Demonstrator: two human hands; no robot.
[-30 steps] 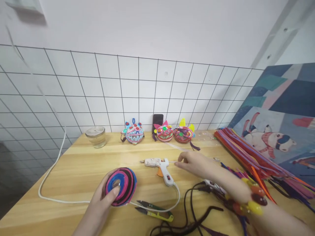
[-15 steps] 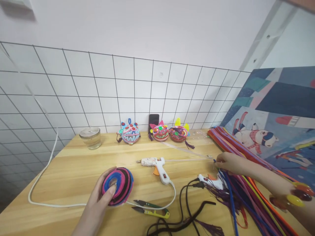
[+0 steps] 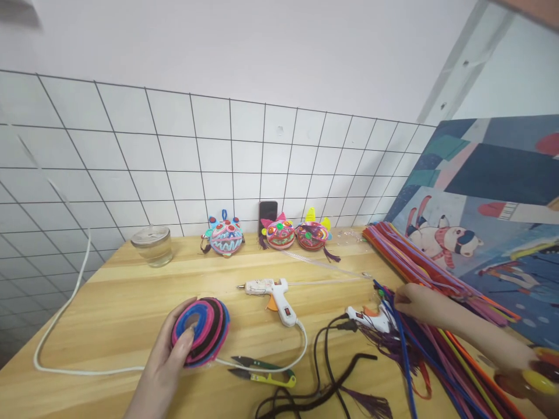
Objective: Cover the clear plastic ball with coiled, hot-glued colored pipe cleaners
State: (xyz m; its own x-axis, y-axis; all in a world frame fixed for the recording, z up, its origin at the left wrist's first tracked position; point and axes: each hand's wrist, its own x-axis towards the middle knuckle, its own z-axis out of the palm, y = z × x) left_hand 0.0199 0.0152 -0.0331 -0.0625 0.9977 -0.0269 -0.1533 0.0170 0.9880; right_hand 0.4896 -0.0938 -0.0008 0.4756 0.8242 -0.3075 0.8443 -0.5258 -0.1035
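Note:
My left hand (image 3: 168, 349) grips a round coiled disc of pipe cleaners (image 3: 208, 331) in pink, blue and black, its thumb laid across the front near the blue centre. My right hand (image 3: 413, 299) is at the near bundle of loose pipe cleaners (image 3: 454, 355), fingers bent and pressed together beside blue ones; what they pinch is hidden. A white glue gun (image 3: 273, 294) lies mid-table between the hands. A second glue gun (image 3: 371, 317) rests left of my right hand, partly under purple tassels (image 3: 384, 343). Yellow-handled thread snips (image 3: 266, 375) lie right of the disc.
Along the back wall sit three decorated round ornaments (image 3: 225, 235), with a phone (image 3: 268, 214) behind them. A lidded glass bowl (image 3: 152, 247) stands back left. Black cords (image 3: 321, 372) and a white cable (image 3: 87, 370) cross the table. A printed board (image 3: 484, 174) leans at right.
The view has shifted slightly right. My right hand has moved a little right and down from the blue tips, along the bundle. My left hand keeps hold of the coiled disc.

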